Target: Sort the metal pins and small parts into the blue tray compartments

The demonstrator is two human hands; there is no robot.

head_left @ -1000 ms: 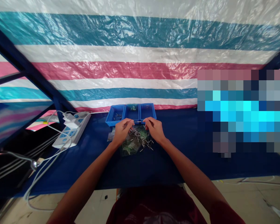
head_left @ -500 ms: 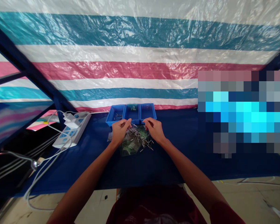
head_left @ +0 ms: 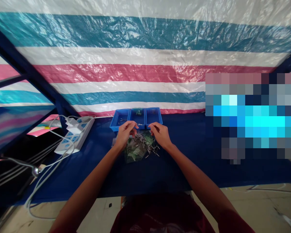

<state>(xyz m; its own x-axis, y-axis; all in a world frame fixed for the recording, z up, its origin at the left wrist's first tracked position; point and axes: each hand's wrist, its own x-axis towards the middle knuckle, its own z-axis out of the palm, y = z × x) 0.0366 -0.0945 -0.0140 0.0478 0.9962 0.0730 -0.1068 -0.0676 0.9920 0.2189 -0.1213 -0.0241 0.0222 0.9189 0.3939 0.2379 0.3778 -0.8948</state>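
My left hand point(head_left: 126, 132) pinches a small metal pin point(head_left: 140, 124), which points right in front of the middle blue bin point(head_left: 137, 119). Across from it, my right hand point(head_left: 160, 132) has thumb and fingers pressed together; whatever they hold is too small to make out. Between and below both hands lies a pile of metal pins point(head_left: 150, 148), partly on a clear plastic bag point(head_left: 135, 153) with green pieces. A few pins rest in the left blue bin point(head_left: 118, 119). The right blue bin point(head_left: 153, 116) stands behind my right hand.
At the left, a white power strip point(head_left: 74, 137) with plugs and loose cables lies on the dark blue table point(head_left: 145, 181). A striped plastic sheet point(head_left: 135, 74) hangs behind. The area at the right is pixelated.
My left hand has risen slightly, and its pin has moved up, now sticking out level toward the right. My right hand has hardly moved.
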